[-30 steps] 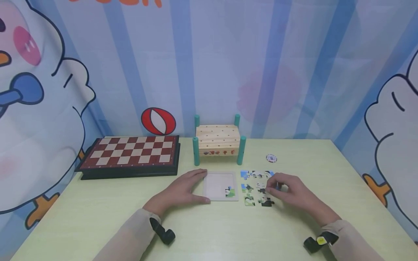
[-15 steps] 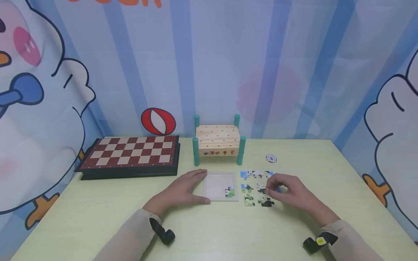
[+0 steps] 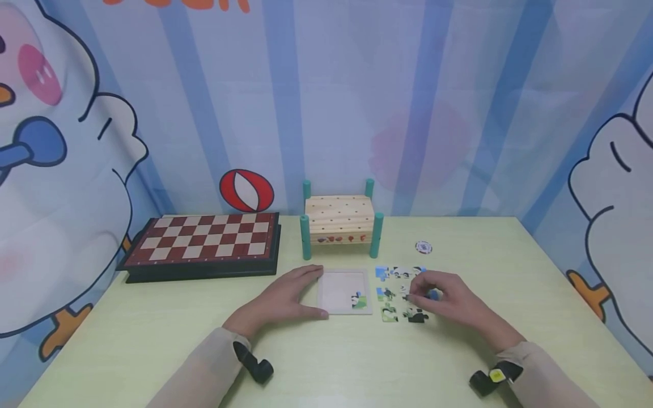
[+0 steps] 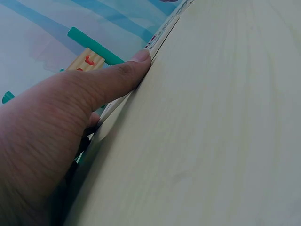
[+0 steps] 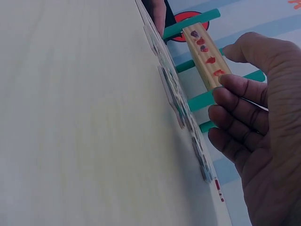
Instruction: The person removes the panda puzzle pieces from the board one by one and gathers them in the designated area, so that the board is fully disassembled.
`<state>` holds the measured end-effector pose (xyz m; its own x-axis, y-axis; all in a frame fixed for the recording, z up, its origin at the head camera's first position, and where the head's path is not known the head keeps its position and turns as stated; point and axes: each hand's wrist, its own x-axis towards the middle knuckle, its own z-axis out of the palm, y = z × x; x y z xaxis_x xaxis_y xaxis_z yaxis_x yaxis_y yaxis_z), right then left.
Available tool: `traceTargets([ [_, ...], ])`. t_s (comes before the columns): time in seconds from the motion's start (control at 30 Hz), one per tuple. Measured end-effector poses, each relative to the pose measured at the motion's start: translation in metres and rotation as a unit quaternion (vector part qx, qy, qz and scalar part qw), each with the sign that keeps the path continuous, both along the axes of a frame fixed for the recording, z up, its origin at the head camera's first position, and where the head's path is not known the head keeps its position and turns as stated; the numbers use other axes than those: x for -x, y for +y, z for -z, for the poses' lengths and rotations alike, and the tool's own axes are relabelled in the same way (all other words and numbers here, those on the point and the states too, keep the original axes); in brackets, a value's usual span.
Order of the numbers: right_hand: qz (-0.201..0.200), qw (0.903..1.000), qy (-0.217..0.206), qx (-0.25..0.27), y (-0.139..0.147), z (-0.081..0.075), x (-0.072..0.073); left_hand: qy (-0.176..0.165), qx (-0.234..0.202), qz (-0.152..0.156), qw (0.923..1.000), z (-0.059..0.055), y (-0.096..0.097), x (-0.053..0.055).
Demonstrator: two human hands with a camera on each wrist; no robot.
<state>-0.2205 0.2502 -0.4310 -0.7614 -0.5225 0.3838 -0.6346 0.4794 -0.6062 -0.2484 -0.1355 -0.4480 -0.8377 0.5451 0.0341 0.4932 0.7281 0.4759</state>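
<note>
In the head view my left hand (image 3: 285, 300) rests at the left side of a white puzzle tray (image 3: 336, 292). Its fingertips touch the upper left corner and its thumb lies at the lower left. One panda puzzle piece (image 3: 359, 300) sits in the tray's lower right corner. My right hand (image 3: 446, 294) hovers over loose puzzle pieces (image 3: 389, 313) laid out right of the tray, partly hiding some. In the right wrist view its fingers bend loosely, with a gap between thumb and index finger (image 5: 242, 87) and nothing held. A blue piece (image 3: 435, 294) shows beneath this hand.
A chessboard box (image 3: 204, 243) stands at the back left. Behind the tray is a small wooden stand (image 3: 340, 218) with green posts. A round chip (image 3: 423, 247) lies at the back right of the table (image 3: 326, 362), before a printed curtain.
My right hand has shifted slightly left over the loose pieces, showing more of the blue piece under it. The left hand and the tray have stayed in place.
</note>
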Motion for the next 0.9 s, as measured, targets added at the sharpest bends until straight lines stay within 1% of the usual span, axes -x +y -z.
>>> traceTargets([
  [0.2, -0.013, 0.9996, -0.023, -0.012, -0.017, 0.001, 0.011, -0.007, 0.003, -0.009, 0.9999, 0.0, 0.0, 0.0],
  [0.4, -0.048, 0.9969, -0.062, -0.009, -0.04, 0.002, 0.023, -0.01, 0.007, -0.009, 0.9999, 0.001, 0.001, -0.001],
  [0.5, -0.058, 0.9956, -0.072, -0.015, -0.05, 0.0, 0.028, -0.006, 0.009, -0.009, 0.9999, 0.001, 0.001, -0.001],
  [0.73, -0.067, 0.9944, -0.078, -0.024, -0.067, 0.002, 0.039, -0.007, 0.006, -0.01, 0.9999, 0.002, 0.0, 0.0],
  [0.9, -0.057, 0.9958, -0.055, -0.046, -0.069, 0.004, 0.041, -0.008, 0.008, -0.009, 0.9999, 0.0, 0.0, -0.001],
])
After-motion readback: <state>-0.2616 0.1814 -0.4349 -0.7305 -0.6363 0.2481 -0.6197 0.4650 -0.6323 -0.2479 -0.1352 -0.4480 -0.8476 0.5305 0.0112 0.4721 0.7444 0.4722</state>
